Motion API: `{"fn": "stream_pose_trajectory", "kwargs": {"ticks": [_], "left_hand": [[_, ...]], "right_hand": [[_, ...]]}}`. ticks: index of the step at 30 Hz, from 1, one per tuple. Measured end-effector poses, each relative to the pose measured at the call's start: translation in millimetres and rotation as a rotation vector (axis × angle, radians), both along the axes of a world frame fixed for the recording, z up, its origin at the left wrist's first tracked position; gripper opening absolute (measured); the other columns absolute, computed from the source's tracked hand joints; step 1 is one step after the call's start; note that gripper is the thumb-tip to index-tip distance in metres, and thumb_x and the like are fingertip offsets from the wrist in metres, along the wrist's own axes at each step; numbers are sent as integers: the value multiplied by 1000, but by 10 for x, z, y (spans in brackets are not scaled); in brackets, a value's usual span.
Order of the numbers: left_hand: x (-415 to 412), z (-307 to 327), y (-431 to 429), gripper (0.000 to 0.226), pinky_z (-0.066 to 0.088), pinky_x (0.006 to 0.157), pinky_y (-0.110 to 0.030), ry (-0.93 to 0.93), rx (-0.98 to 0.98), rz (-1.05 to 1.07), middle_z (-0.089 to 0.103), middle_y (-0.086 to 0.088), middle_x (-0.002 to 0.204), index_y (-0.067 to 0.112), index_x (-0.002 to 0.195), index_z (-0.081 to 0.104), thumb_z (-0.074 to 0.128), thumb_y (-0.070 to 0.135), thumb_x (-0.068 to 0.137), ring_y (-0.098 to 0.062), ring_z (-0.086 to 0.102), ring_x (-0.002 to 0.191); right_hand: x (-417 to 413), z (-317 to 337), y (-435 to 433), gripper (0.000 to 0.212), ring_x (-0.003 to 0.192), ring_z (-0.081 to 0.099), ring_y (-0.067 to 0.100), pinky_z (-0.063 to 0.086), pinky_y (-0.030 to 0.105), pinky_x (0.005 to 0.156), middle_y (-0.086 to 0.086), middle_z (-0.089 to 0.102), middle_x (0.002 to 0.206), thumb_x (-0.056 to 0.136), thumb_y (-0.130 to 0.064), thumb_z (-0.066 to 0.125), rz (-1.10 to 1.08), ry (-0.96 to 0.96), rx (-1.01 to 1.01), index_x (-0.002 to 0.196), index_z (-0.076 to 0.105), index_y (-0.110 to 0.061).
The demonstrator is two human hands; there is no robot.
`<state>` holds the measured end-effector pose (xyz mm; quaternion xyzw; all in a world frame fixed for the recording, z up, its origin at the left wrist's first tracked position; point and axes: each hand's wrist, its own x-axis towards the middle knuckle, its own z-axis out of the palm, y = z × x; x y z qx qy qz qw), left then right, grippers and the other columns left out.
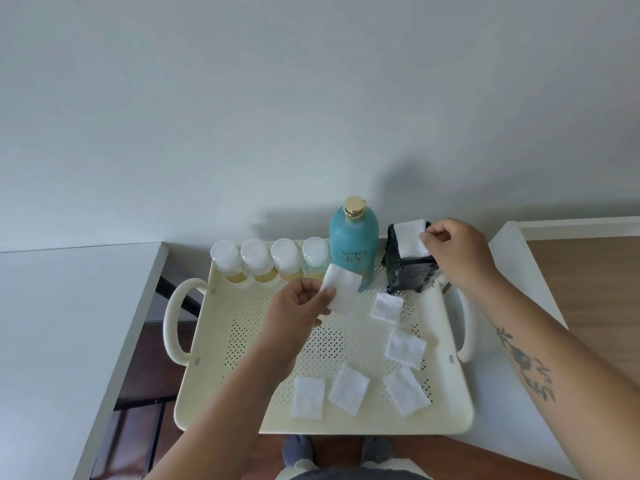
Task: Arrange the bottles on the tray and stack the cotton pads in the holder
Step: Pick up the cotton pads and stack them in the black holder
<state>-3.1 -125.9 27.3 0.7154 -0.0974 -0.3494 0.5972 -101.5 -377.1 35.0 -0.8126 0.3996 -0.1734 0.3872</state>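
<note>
Head view: right hand (pixel 457 252) pinches a soft, featherlight white square cotton pad (pixel 411 238) over the black holder (pixel 408 271); left hand (pixel 298 306) pinches another pad's (pixel 341 289) edge.

Perforated plastic tray (pixel 207 386), fluffy cotton pads (pixel 348 389)

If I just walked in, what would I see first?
Probably the tall teal bottle with its gold cap, at the back of the cream tray beside four small clear bottles. Then the hands: the right hand puts a white pad into the black holder, while the left hand holds another pad.
</note>
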Motion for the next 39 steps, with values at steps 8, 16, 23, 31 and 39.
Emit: {"fn": "stream_pose_trajectory", "kwargs": {"ticks": [8, 16, 23, 31, 39], "left_hand": [[-33, -22, -64, 16, 47, 74, -34, 104, -41, 70, 72, -1, 84, 14, 96, 64, 69, 28, 88, -13, 63, 76], [-30, -28, -138, 26, 46, 74, -35, 148, -67, 83, 72, -2, 89, 9, 106, 64, 69, 28, 88, -14, 62, 77], [-21, -27, -186, 30, 46, 76, -35, 185, -87, 81, 71, -2, 90, 9, 107, 65, 71, 31, 87, -14, 63, 79], [-69, -12, -218, 27, 46, 75, -33, 232, -130, 88, 71, 0, 87, 12, 101, 68, 71, 32, 85, -13, 61, 79], [-122, 5, -223, 43, 44, 74, -31, 284, -184, 45, 70, -3, 92, 10, 108, 66, 75, 38, 76, -12, 60, 78]], "right_hand": [[-52, 29, 36, 15, 93, 53, 30, 46, 38, 68, 6, 62, 97, 90, -17, 57, 73, 93, -381, 103, 61, -10], [-109, 1, 235, 23, 114, 53, 39, 42, 46, 91, -1, 73, 99, 90, -34, 60, 333, 176, -652, 94, 72, -15], [-126, -197, 166, 70, 141, 28, 29, 14, 51, 116, -2, 68, 121, 91, -65, 18, 395, 381, -549, 108, 68, -20], [-229, -24, 478, 35, 106, 55, 25, 42, 40, 89, -7, 71, 96, 88, -46, 52, 208, -58, -469, 103, 68, -19], [-162, -16, 1038, 20, 88, 66, 14, 55, 30, 75, -4, 71, 95, 83, -39, 69, 56, -294, 628, 100, 65, -29]]}}
